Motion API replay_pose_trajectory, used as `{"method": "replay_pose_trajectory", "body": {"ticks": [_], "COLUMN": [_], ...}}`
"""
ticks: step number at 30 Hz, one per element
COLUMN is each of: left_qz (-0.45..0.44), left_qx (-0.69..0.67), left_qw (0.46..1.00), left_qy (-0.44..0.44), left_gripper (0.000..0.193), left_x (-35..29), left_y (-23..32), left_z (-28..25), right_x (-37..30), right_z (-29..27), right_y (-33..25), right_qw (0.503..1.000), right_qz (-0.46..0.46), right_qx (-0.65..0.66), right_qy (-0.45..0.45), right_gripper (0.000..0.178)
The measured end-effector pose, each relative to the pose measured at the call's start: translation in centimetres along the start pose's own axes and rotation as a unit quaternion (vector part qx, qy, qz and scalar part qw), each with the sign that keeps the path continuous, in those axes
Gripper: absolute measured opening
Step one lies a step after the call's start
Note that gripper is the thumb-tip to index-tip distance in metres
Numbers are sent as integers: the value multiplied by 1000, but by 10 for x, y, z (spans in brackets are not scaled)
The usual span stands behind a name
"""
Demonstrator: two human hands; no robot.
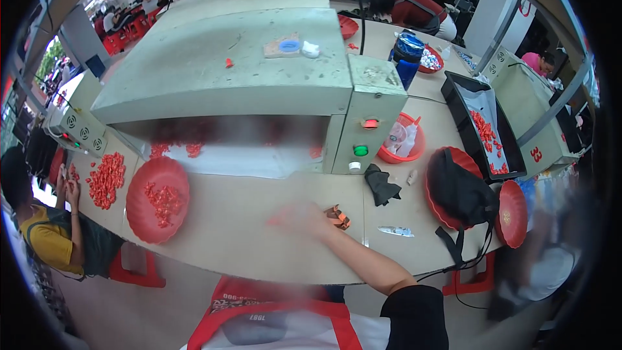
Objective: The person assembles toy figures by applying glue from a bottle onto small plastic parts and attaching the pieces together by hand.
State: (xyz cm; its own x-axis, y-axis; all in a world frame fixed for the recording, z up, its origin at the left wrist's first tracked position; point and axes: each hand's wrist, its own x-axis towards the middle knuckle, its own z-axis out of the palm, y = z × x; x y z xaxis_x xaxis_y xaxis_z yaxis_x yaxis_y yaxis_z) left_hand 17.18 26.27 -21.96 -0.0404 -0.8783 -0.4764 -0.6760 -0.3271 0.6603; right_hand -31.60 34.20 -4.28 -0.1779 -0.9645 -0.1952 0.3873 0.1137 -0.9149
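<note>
My right hand reaches over the tabletop, smeared by motion, so its fingers are not readable. A reddish blur shows at its fingertips; I cannot make out whether it is a held piece. Close beside the wrist lies a small orange and dark object. My left hand is out of view. Ahead stands a pale green machine with a wide front slot, where small red pieces lie on a white sheet. To the left, a red scalloped bowl holds more red pieces.
A pile of red pieces lies near a seated person in yellow. Rightward are a black cloth, a small blade-shaped tool, a red basket, a black bag, a black tray and a blue bottle.
</note>
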Motion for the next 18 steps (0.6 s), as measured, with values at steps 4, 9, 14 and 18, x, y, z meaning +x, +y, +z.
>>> {"method": "replay_pose_trajectory", "body": {"ticks": [4,9,14,18], "left_qz": [-12,-79,-132,-147], "left_qx": [5,-21,-89,-115], "left_qw": [1000,993,971,965], "left_qy": [8,90,177,183], "left_gripper": [22,22,22,22], "left_x": [-36,-136,-224,-248], "left_y": [-11,-61,-96,-102], "left_z": [-2,-34,-20,-8], "right_x": [0,-11,-16,-12], "right_z": [-4,5,2,7], "right_y": [10,-17,-14,-11], "right_qw": [996,998,998,998], "right_qz": [-56,-21,-52,-45], "right_qx": [-68,-49,2,-3], "right_qy": [-16,19,29,36], "right_gripper": [21,20,17,17]}}
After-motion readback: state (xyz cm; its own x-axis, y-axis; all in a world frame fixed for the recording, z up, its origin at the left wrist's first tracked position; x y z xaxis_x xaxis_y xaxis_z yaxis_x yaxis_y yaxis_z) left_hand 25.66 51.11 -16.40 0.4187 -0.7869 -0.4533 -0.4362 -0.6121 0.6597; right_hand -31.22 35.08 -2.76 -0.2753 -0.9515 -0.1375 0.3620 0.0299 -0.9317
